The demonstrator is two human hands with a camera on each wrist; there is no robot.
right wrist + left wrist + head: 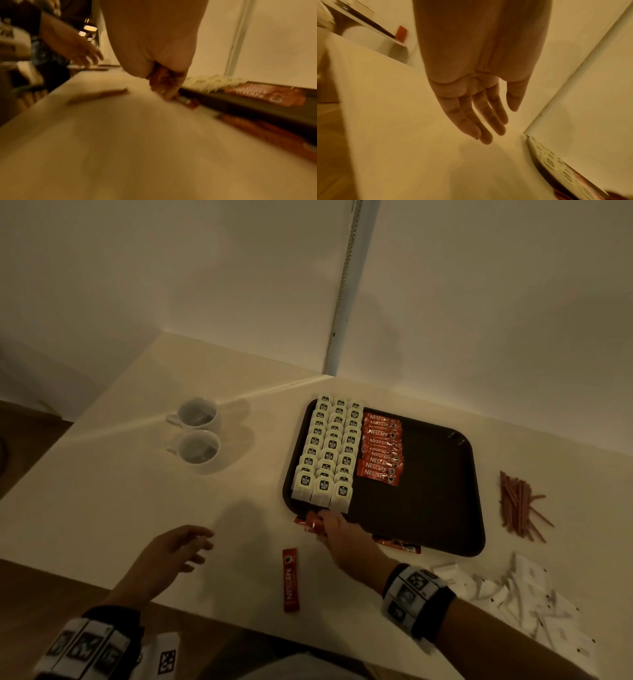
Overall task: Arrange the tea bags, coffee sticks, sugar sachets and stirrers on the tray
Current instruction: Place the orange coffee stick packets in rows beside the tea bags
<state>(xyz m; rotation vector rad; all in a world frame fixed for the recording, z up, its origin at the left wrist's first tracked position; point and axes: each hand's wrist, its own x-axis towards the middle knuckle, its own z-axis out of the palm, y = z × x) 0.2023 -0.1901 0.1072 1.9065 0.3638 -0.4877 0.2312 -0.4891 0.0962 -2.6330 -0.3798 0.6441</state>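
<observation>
Head view: the right hand (pixel 337 534) has its fingers (pixel 169 92) clamped on a bunch of coffee sticks (pixel 313 522) at the tray (pixel 442 539) rim, just below the tea bags (pixel 325 453). Light, thin and probably slippery, the sticks look best pinched mid-length. Well to the left of those fingers, the left hand (pixel 171 553) hovers over the bench (pixel 239 542), fingers apart and holding nothing.
</observation>
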